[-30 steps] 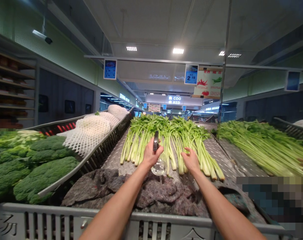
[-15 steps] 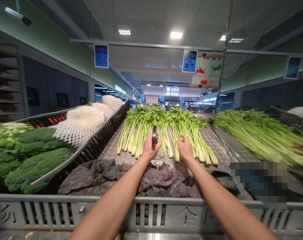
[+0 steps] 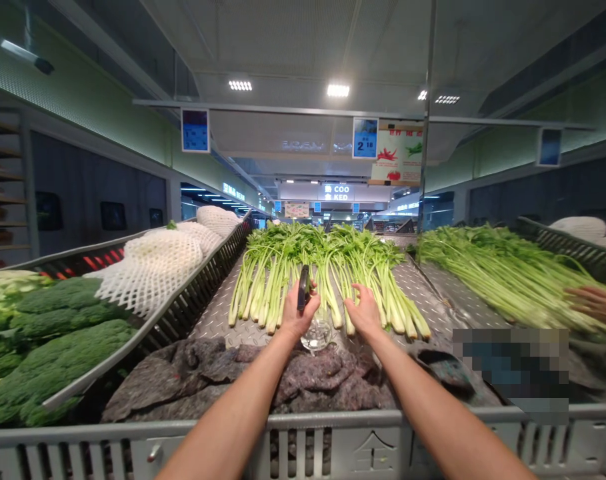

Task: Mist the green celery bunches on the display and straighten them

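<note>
My left hand (image 3: 297, 313) is wrapped around what looks like a spray bottle, with a black top (image 3: 303, 287) above the fingers and a round clear bottom (image 3: 316, 335) below the palm. Celery (image 3: 263, 287) lies in a row just beyond, leafy ends away from me and pale stalk ends towards me. Over the stalk ends to the right is my right hand (image 3: 363, 310), its fingers loosely bent and apart, holding nothing visible. Whether it touches the stalks I cannot tell. Both hands are above a patterned metal shelf (image 3: 207, 320).
A crumpled grey-brown cloth (image 3: 183, 373) lies along the front, behind a grey slatted rail (image 3: 243, 427). On the left, a black crate wall (image 3: 203, 287) separates broccoli (image 3: 57, 367) and net-wrapped produce (image 3: 157, 267). A mirror (image 3: 483, 173) on the right reflects celery and a hand.
The view has tilted upwards and turned slightly right. The black top in my left hand now leans a little differently. My right hand stays over the celery's stalk ends.
</note>
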{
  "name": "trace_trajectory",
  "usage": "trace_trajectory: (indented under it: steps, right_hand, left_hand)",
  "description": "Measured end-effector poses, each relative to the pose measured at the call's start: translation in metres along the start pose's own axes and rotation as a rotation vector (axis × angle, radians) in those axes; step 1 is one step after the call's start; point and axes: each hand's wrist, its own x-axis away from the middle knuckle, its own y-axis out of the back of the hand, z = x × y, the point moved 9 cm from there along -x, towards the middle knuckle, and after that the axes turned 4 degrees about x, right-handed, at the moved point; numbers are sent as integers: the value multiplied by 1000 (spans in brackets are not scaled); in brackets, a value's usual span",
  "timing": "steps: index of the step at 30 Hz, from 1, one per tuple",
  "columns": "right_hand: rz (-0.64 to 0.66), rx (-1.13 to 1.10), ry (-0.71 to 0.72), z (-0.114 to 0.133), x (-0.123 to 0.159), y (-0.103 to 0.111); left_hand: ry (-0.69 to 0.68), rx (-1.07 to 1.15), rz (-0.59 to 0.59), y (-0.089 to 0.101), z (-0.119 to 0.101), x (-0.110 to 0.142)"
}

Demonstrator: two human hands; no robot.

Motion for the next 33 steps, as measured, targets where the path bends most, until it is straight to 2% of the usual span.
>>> trace_trajectory:
  steps: [5,16,24,33]
  right_hand:
    - [-8,21,-11,-2,-2,1]
    - [-4,4,-21,1,-1,2]
    - [-18,-37,-31,2,-2,5]
    - [26,-26,-53,2,0,2]
  left_hand:
    - [-16,-27,76,-8,-6,3]
    - [-4,-1,108,-11,-9,6]
    - [19,6,180,-20,-10,8]
    - [-1,-12,123,-14,-13,8]
